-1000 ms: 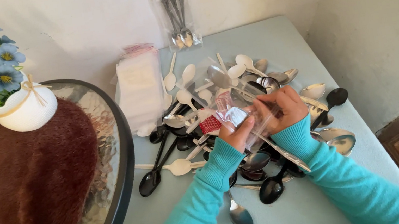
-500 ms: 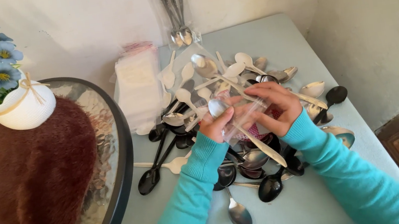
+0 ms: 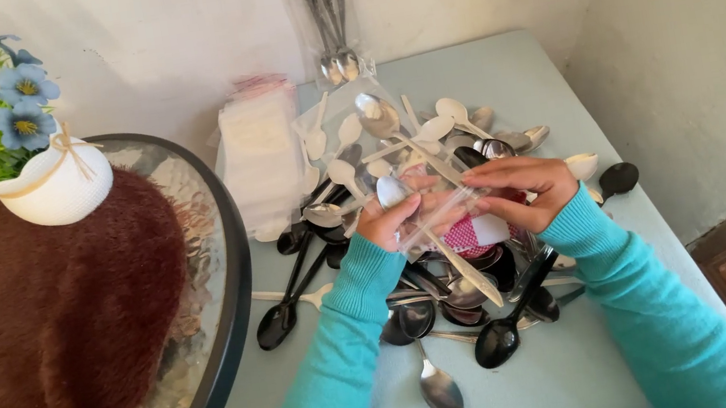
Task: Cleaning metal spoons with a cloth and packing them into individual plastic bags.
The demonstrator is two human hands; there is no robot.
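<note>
The clear plastic bag (image 3: pixel 442 216) is held between both of my hands over the middle of the spoon pile (image 3: pixel 449 268) on the pale blue table (image 3: pixel 588 362). A silver spoon (image 3: pixel 381 117) and a white plastic spoon (image 3: pixel 392 192) stick out of the bag, bowls up, handles running down through it. My left hand (image 3: pixel 390 221) pinches the bag's left edge, fingers closed on the plastic. My right hand (image 3: pixel 524 189) grips the right edge, fingertips curled over the top. Below the hands, a black plastic spoon (image 3: pixel 503 337) and a metal spoon (image 3: pixel 438 386) lie at the pile's near edge. A stack of empty clear bags (image 3: pixel 260 157) sits left of the pile. A filled bag of spoons (image 3: pixel 328 22) leans against the wall behind. Further left, a round glass table (image 3: pixel 203 285) carries a brown furry cloth (image 3: pixel 37 329) and a white pot of blue flowers (image 3: pixel 43 180).
</note>
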